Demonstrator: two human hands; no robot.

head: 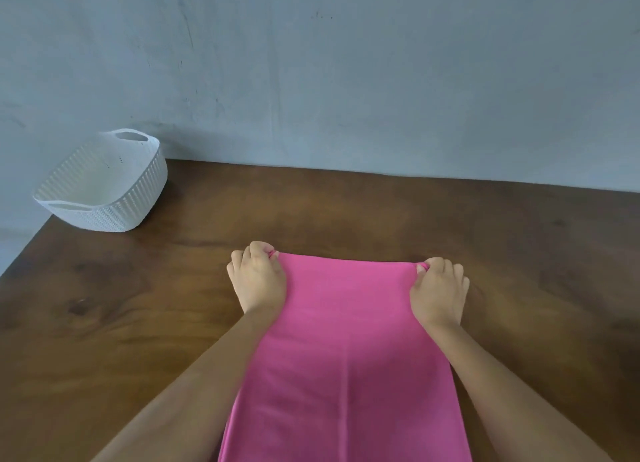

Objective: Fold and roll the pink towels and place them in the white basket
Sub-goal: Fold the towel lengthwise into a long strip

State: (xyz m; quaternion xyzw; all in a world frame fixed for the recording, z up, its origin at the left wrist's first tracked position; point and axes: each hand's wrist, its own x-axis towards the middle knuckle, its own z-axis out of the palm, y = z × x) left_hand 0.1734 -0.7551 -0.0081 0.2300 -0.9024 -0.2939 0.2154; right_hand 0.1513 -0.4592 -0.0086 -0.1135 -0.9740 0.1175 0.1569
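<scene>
Folding stage: pink towel (346,340) far corners are pinched by left hand (258,278) and right hand (438,293); next, alignment nearward is required.

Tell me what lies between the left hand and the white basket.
Only bare wooden table; in the head view nothing sits between the left hand, pinching a far corner of the pink towel, and the white basket.

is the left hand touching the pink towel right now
Touching. The head view shows the left hand with its fingers pinching the far left corner of the pink towel.
</scene>
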